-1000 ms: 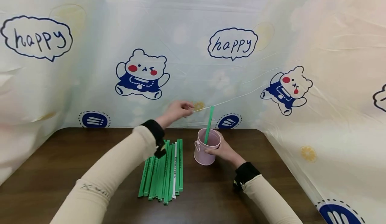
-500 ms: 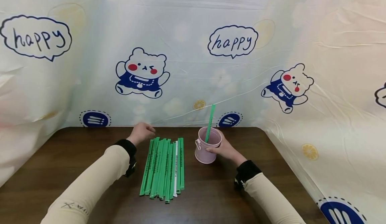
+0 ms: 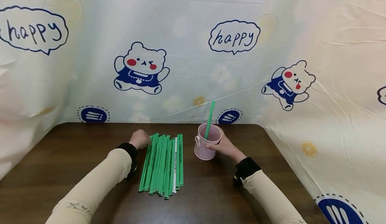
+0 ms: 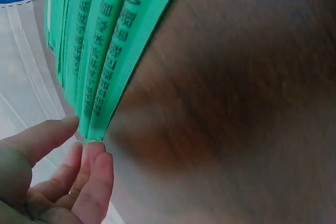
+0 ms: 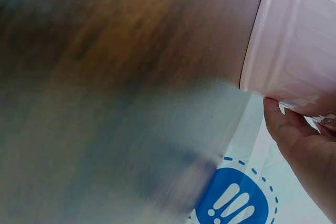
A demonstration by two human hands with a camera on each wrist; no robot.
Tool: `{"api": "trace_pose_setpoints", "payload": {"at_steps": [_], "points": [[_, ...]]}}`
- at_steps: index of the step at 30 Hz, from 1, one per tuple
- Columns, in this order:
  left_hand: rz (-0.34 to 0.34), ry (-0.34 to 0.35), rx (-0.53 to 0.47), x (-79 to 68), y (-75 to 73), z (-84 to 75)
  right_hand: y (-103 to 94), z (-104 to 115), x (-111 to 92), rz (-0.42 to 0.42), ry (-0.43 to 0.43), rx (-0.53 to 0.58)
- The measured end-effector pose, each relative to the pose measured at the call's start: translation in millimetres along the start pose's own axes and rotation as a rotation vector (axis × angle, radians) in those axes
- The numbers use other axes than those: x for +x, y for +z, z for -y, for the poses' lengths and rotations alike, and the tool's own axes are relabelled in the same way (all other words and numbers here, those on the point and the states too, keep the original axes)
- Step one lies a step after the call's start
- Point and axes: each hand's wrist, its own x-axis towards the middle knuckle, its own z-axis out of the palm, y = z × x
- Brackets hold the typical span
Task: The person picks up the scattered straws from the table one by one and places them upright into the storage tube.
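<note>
The left hand [image 3: 140,139] is at the far end of the row of green packets [image 3: 159,163], thumb and fingers parted, with nothing clasped between them. The leftmost packet [image 4: 131,45] has its far end at the fingertips; whether they touch it cannot be told. The rest of the row lies flat on the table [image 3: 90,140], to the right of this hand and running back toward the person. One white packet [image 3: 175,163] lies among the green ones, near the right edge of the row.

Farther right, well apart from the left hand, stands the pink bucket [image 3: 205,150]. The right hand [image 3: 224,145] grips its right side, thumb toward the person. One green packet [image 3: 210,118] stands inside, tilted, its top above the rim.

Step in hand, as judged: picking up the leftmost packet. The next move calls for closing thumb and fingertips on that packet's end only, separating it from its neighbour, while the right hand steadies the bucket.
</note>
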Motion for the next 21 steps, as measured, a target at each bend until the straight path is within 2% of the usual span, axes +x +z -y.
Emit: {"api": "trace_pose_setpoints", "payload": {"at_steps": [12, 21], "points": [[-0.024, -0.070, -0.021, -0.2, 9.7, 4.6, 0.7, -2, -2, -0.011, 0.030, -0.014], [-0.047, -0.066, -0.016, 3.7, 12.3, 5.4, -0.1, -3, 1, -0.001, 0.005, 0.014]]}}
